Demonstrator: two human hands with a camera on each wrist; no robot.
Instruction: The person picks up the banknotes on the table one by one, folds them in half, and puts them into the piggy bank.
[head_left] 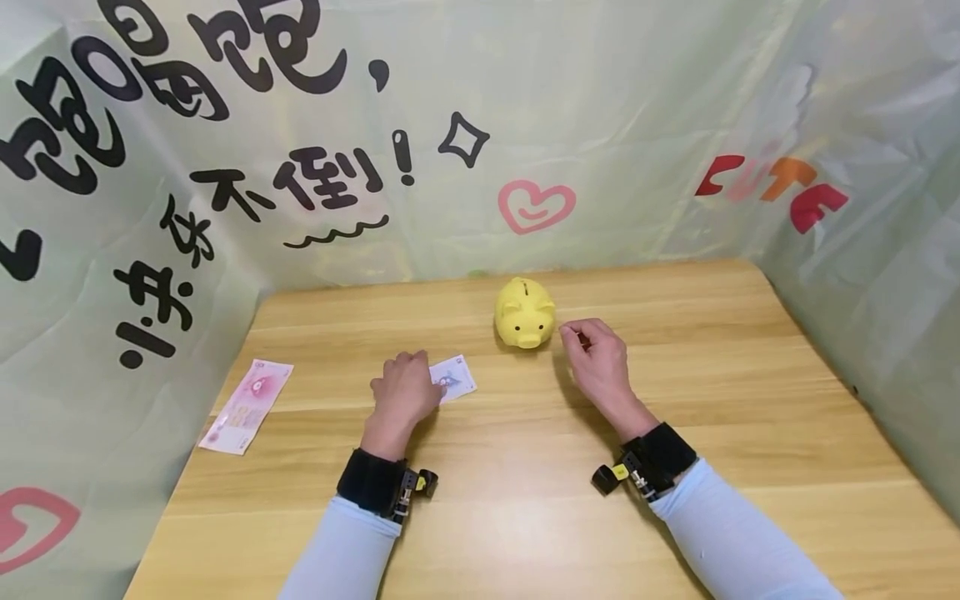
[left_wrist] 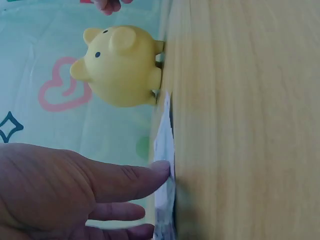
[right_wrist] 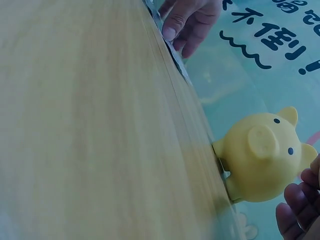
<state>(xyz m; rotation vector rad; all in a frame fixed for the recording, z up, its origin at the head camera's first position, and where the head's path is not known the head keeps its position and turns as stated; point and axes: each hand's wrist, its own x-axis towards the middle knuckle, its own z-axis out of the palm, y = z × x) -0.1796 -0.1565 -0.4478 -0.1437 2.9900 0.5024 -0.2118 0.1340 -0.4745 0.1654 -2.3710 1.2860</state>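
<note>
In the head view my left hand (head_left: pixel 407 385) lies over the left part of a small bluish-purple banknote (head_left: pixel 456 378) on the table. The left wrist view shows the thumb stretched out onto this note (left_wrist: pixel 164 145), which lies nearly edge-on there, with other fingers beyond. A yellow piggy bank (head_left: pixel 525 315) stands upright on its feet, slot on top, snout toward me. Just right of it hovers my right hand (head_left: pixel 597 358), fingers curled and thumb near the index finger. I see nothing clearly held there; the inside of the curl is mostly hidden.
A pink banknote (head_left: pixel 247 407) lies flat near the left edge of the wooden table (head_left: pixel 510 517). Behind and beside the table hangs a pale green sheet (head_left: pixel 615 125) with lettering and hearts. Each wrist carries a black band with a small camera.
</note>
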